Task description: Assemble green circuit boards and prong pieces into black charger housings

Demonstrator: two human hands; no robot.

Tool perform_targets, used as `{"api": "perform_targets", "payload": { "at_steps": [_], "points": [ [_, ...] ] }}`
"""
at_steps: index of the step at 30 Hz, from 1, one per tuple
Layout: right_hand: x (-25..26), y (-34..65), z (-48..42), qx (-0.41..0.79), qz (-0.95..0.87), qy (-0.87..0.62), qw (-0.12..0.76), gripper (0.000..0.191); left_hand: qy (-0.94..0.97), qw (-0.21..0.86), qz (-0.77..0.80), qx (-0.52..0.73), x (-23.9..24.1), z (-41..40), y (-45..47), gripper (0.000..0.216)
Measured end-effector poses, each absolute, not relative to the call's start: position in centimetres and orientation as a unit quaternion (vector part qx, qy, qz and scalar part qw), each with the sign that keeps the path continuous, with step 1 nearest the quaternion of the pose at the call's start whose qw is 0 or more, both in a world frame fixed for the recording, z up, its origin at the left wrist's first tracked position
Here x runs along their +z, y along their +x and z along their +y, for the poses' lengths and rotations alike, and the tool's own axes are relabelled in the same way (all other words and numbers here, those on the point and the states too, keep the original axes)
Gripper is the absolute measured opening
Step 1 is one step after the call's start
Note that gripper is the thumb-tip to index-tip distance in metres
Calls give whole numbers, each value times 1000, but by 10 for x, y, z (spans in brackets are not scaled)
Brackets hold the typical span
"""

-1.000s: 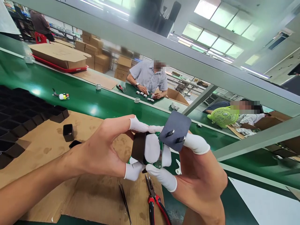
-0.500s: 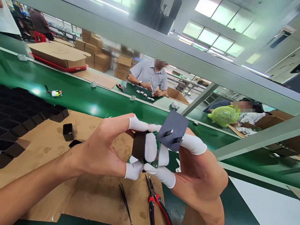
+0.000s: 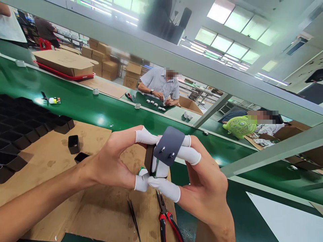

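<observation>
Both my hands wear white finger cots and meet in mid-air over the cardboard sheet (image 3: 50,158). My left hand (image 3: 116,161) pinches a black square housing (image 3: 148,158) between thumb and forefinger. My right hand (image 3: 202,181) holds a dark grey plug cover (image 3: 169,145) with two metal prongs; a green circuit board (image 3: 155,167) shows between cover and housing. The cover sits close against the housing's open side.
Tweezers (image 3: 133,215) and red-handled cutters (image 3: 165,218) lie on the cardboard below my hands. Black housings (image 3: 73,144) and a black cell tray (image 3: 20,131) are at left. A green conveyor belt (image 3: 101,107) carries a small board (image 3: 54,100). Two seated people work beyond it.
My right hand has brought the grey cover left and down, closer onto the black housing, hiding most of the green board. The small board on the belt has drifted left.
</observation>
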State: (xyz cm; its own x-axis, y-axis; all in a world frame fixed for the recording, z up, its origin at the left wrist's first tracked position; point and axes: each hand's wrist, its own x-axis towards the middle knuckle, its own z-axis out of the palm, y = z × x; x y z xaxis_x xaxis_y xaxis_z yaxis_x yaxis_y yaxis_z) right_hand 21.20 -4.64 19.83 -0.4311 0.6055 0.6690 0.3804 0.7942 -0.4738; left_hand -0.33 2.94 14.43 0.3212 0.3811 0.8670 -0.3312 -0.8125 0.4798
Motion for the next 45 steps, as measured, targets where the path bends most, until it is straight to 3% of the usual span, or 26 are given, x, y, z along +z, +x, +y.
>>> {"api": "perform_targets", "payload": {
  "at_steps": [4, 8, 9, 15, 22, 30, 38, 45],
  "points": [
    [193, 210, -42, 191, -799, -283, 495, 67, 754, 299, 35, 584, 144, 29, -1, 67],
    [191, 204, -39, 218, -736, -316, 557, 20, 749, 297, 35, 592, 142, 27, 2, 67],
    [192, 202, -39, 218, -728, -325, 563, 16, 748, 305, 35, 588, 142, 27, 2, 68],
    [193, 201, -38, 244, -716, -328, 566, 20, 750, 312, 49, 580, 141, 26, -1, 73],
    [198, 208, -40, 254, -776, -300, 493, 27, 753, 295, 41, 588, 141, 29, -1, 69],
    [195, 207, -38, 257, -769, -338, 477, 47, 760, 266, 49, 591, 140, 31, -2, 64],
    [194, 207, -36, 276, -762, -310, 497, 26, 739, 310, 40, 597, 141, 28, 1, 66],
    [194, 202, -37, 250, -729, -354, 530, 26, 721, 362, 48, 589, 142, 27, 4, 70]
  ]
}}
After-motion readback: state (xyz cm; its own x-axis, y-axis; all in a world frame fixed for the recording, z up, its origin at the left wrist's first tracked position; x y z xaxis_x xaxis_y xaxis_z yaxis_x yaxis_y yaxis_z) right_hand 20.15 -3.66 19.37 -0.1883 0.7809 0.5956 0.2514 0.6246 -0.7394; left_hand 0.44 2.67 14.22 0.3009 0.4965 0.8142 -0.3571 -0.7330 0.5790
